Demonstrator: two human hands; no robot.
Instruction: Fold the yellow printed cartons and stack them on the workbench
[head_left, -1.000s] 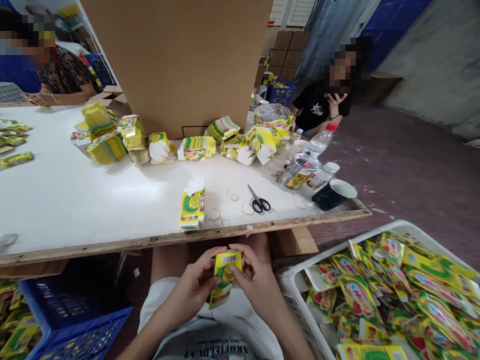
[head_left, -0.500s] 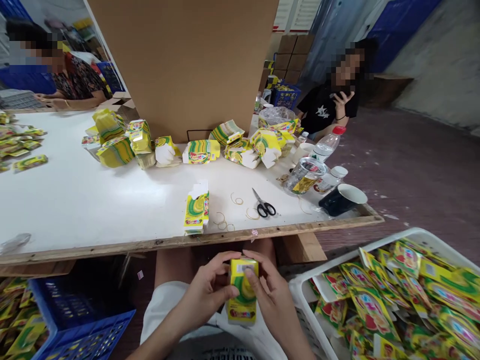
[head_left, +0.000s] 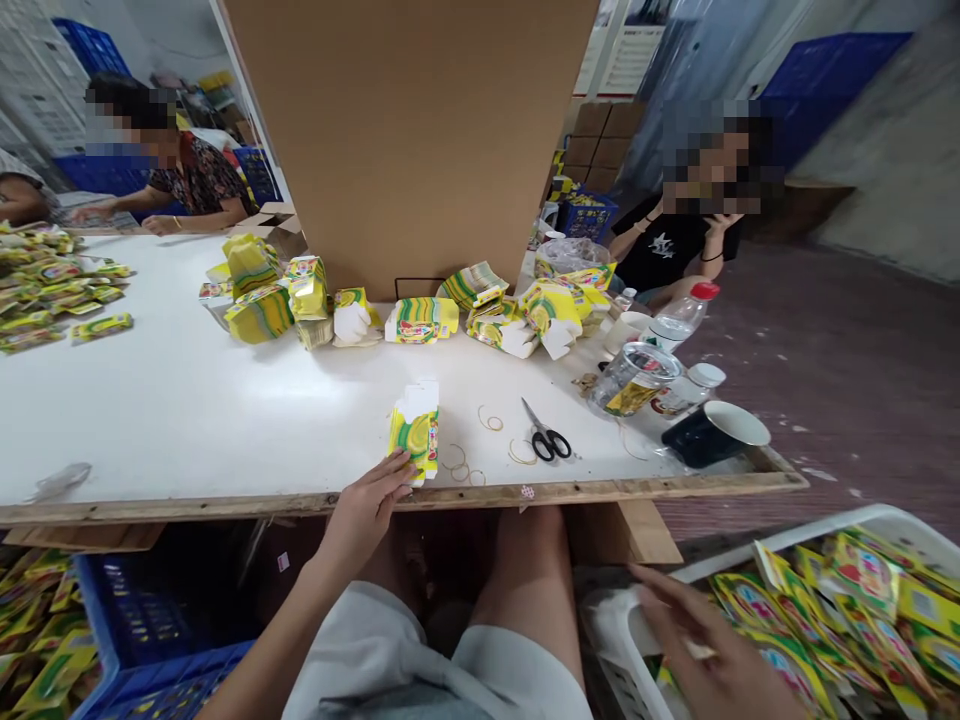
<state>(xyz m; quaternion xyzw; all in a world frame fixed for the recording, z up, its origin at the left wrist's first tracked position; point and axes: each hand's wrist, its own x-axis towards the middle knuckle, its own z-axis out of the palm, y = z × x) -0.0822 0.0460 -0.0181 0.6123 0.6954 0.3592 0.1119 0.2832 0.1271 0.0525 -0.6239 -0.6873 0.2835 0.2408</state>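
Note:
My left hand [head_left: 371,498] reaches over the table's front edge, its fingers stretched out and resting on the near left corner of a small stack of flat, unfolded cartons [head_left: 415,432]. They are yellow and green with white flaps. Over the white basket [head_left: 637,640] at the lower right, my right hand [head_left: 705,640] is blurred by motion, fingers apart, with no box visible in it. Beneath it lie many filled yellow-green boxes [head_left: 862,590]. Right of the carton stack are several loose rubber bands [head_left: 491,420] and black-handled scissors [head_left: 547,440].
Bundles of flat cartons [head_left: 422,318] line the back, before a tall cardboard sheet [head_left: 412,140]. A dark mug [head_left: 694,440], plastic jar [head_left: 634,380] and bottle [head_left: 686,315] stand at right. A blue crate [head_left: 135,620] sits lower left. Co-workers sit at far left and right.
The small carton both hands held over my lap is no longer in view there. My left hand has moved up to the carton stack, my right hand across to the basket. The view has shifted.

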